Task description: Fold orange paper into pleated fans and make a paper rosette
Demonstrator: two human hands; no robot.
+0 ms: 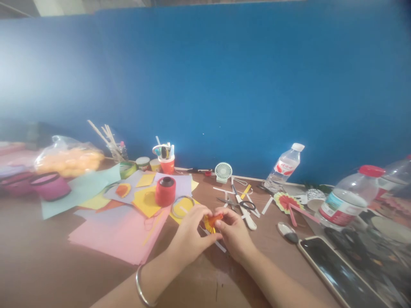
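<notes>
Between my two hands is a small pleated paper piece (210, 225), orange on top and yellow below, held just above the brown table. My left hand (192, 229) pinches its left side, thumb reaching underneath. On its right side, my right hand (233, 231) grips it with the thumb at the front. Fingers hide part of the folds. Beneath the hands lies a white paper strip (220, 246). Beyond my right hand lie scissors (245, 204) and a white-handled tool (249, 220). A roll of tape (183, 207) sits just past my left hand.
Left are coloured paper sheets (112, 239), a red spool (165, 191) and a pink pot (50, 186). A small fan (223, 172) stands near the blue wall. Right are a water bottle (285, 167), a red-capped bottle (349, 199), a pleated paper rosette (285, 202) and a phone (340, 269).
</notes>
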